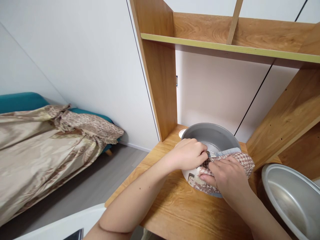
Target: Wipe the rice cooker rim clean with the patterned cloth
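So there's a grey metal pot (212,138) sitting right of center in the frame, on a wooden desk (175,206). A patterned cloth (240,160) is draped over its near rim. The right hand (225,178) is pressed flat on the cloth, fingers curled around it, and the left hand (188,153) is closed on the rim right beside it, the two hands touching. Lower right there's a metal lid (291,198). Wooden shelves (225,43) run above, and a bed with a beige cover (47,143) is far left.

Pot (212,136) on desk (175,206); lid (292,196) right; bed (50,140) left
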The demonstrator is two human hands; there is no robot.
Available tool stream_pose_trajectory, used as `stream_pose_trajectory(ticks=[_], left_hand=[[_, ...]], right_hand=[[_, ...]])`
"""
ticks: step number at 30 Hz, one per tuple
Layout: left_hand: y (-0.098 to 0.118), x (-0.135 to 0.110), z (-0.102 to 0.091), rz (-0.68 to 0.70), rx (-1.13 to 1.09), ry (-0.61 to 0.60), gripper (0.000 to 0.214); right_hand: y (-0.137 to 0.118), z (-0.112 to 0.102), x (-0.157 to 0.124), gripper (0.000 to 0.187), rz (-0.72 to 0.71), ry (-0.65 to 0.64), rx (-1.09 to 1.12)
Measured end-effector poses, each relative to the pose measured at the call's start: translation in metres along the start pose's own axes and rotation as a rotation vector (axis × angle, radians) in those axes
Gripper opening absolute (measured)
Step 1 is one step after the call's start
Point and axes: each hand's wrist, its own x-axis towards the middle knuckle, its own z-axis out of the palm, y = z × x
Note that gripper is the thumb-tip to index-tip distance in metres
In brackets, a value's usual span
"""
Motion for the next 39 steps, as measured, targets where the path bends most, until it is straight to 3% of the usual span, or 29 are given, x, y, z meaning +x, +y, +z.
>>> stream_pose_trajectory(ticks=[14, 29, 39], left_hand=[[0.001, -0.001, -0.002, -0.013, -0.010, -0.005, 0.030], [-0.002, 0.000, 0.000, 0.025, -0.035, 0.011, 0.029], [-0.001, 0.000, -0.001, 0.024, -0.037, 0.013, 0.029]], right_hand=[[-0.009, 0.005, 0.002, 0.054, 0.048, 0.056, -0.018], [-0.009, 0.005, 0.001, 0.047, 0.044, 0.027, -0.009], [-0.010, 0.004, 0.003, 0.056, 0.046, 0.044, -0.018]])
